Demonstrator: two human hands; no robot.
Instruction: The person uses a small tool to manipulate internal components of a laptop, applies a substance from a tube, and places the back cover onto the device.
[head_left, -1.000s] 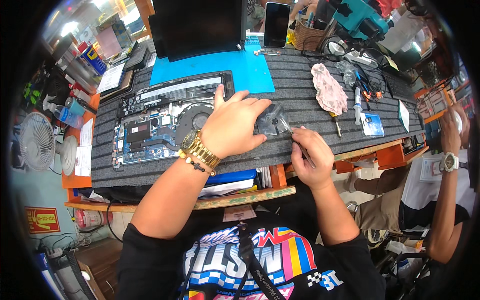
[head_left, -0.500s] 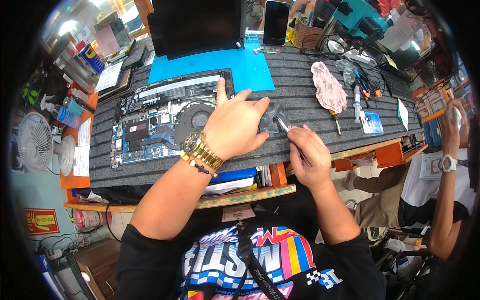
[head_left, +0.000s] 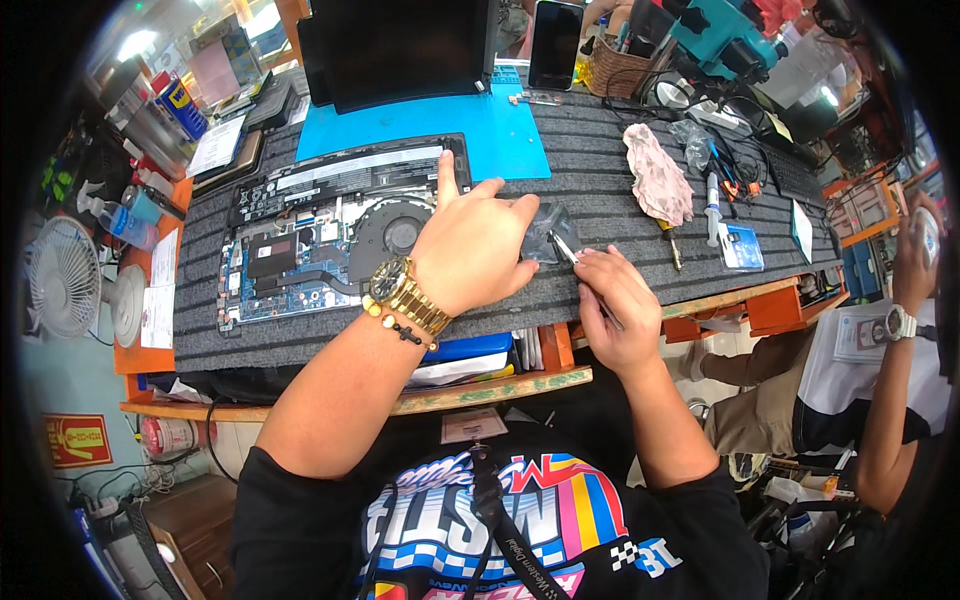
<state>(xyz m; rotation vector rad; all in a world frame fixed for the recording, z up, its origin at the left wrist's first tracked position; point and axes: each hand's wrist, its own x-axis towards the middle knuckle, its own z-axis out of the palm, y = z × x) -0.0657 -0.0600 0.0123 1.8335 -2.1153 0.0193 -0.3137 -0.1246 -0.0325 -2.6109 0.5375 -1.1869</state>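
Note:
My left hand (head_left: 470,245) lies with fingers spread over the right side of an opened laptop base (head_left: 290,262). Its index fingertip rests at the right end of the long black battery (head_left: 350,178). Bare boards and a round cooling fan (head_left: 402,236) show left of that hand. Between thumb and fingers, my right hand (head_left: 622,308) pinches a slim silver tool (head_left: 565,248), whose exact kind I cannot make out. The tool's tip points at a dark, shiny plastic bag (head_left: 541,228) beside the laptop. What the bag holds is hidden.
A blue mat (head_left: 420,122) lies under a dark screen (head_left: 398,50) behind the laptop. Rightward are a crumpled pink cloth (head_left: 658,178), a screwdriver (head_left: 671,245), a syringe (head_left: 713,208) and cables. A white fan (head_left: 66,275) stands left; another person's arm (head_left: 893,400) is at right.
The whole view shifts slightly. Both hands stay in nearly the same places, and the silver tool remains over the plastic bag.

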